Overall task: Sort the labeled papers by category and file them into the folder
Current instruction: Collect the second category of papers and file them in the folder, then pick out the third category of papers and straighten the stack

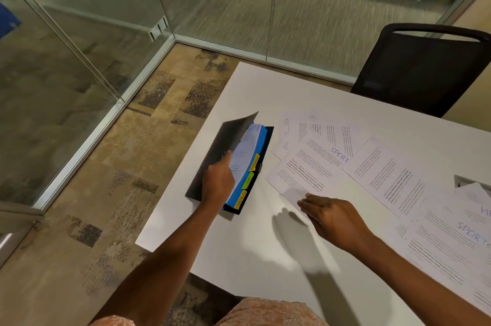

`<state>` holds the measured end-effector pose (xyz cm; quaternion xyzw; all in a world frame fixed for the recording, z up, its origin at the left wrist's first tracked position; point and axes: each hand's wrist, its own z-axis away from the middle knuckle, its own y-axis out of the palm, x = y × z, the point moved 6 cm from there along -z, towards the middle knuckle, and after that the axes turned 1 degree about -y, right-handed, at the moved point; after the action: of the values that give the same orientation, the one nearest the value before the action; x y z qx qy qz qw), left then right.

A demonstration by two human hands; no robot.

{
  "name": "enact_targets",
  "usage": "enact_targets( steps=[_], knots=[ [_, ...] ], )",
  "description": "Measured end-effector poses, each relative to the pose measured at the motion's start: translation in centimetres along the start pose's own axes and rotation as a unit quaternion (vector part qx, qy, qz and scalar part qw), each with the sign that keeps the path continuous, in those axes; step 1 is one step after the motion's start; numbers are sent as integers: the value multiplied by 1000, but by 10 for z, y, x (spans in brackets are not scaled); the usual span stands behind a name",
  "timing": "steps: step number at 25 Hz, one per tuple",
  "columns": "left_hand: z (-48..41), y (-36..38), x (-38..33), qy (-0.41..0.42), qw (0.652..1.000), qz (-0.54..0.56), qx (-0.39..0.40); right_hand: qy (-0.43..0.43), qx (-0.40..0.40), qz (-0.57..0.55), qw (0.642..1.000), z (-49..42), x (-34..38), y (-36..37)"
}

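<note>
Watching the folder (220, 145) at 11 o'clock on the counter (239, 246): left grip (218, 182) wedged inside it, clasp I cannot tell; right grip (332, 216) released, flat on the 1 o'clock paper (300, 174), may drag overlapping sheets (326, 145) along.

A yellow tab (240, 199) at the near end of the folder (220, 145) reads "SPORTS". The green tab (248, 180) and the orange tab (254, 162) beyond it carry writing too blurred to read. The filed sheet (254, 128) shows "NCE" at its top. On the desk (239, 246), one loose sheet (339, 155) shows "SPORT". At the right edge, another sheet (473, 232) reads "SPORTS", and the sheet behind it (485, 210) starts with "H".
</note>
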<state>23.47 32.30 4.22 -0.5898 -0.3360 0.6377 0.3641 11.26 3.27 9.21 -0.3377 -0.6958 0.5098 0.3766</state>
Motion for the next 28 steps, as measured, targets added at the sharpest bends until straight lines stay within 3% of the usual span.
enact_targets(
  steps=[6, 10, 22, 28],
  knots=[
    [-19, 38, -2, 5, 999, -38, 25, 116, 12, -12, 993, 32, -19, 2],
    [-19, 62, -7, 32, 994, -96, 39, 162, 69, 4, 984, 67, -35, 20],
    [-10, 103, 4, 11, 993, -36, 108, 308, 159, -11, 938, 149, -49, 37],
    [-7, 106, -21, 9, 995, 2, 95, 397, 153, -79, 901, 163, -63, 45]
  ],
)
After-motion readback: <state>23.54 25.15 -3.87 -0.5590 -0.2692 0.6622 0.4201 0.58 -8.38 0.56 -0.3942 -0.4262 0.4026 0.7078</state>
